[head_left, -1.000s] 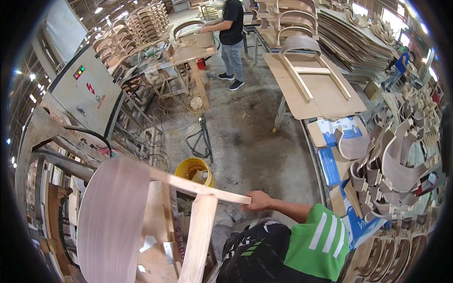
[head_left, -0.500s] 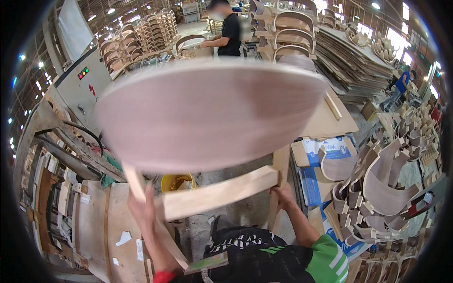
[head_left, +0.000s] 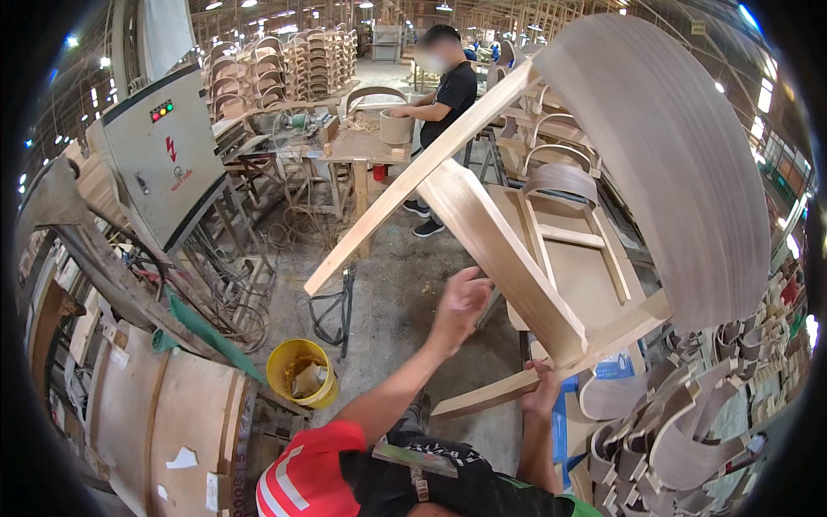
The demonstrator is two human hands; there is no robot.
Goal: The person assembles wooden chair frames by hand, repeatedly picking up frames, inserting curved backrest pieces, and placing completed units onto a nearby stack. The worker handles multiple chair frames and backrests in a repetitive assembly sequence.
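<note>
A wooden chair back frame, with a curved grey-brown backrest panel (head_left: pixel 663 155), two pale legs and a cross rail (head_left: pixel 508 258), is raised and tilted in front of me. My right hand (head_left: pixel 543 392) is closed round the lower leg (head_left: pixel 491 393), close to the rail's joint. Just below the rail is my left hand (head_left: pixel 463 308), fingers loosely bent and apart, holding nothing; whether a fingertip touches the rail cannot be made out. The other leg (head_left: pixel 388 207) points down to the left, unheld.
A similar chair frame (head_left: pixel 560 185) lies on a board to the right. Curved wooden parts (head_left: pixel 689 431) are piled at the lower right. A yellow bucket (head_left: pixel 301 372) stands on the floor, left, beyond it a grey control cabinet (head_left: pixel 164 155). A co-worker (head_left: pixel 448 86) stands at a far bench.
The frame has swung from level before me to steeply tilted, its backrest now at the upper right. My left hand has let go of its leg; my right hand still holds the other.
</note>
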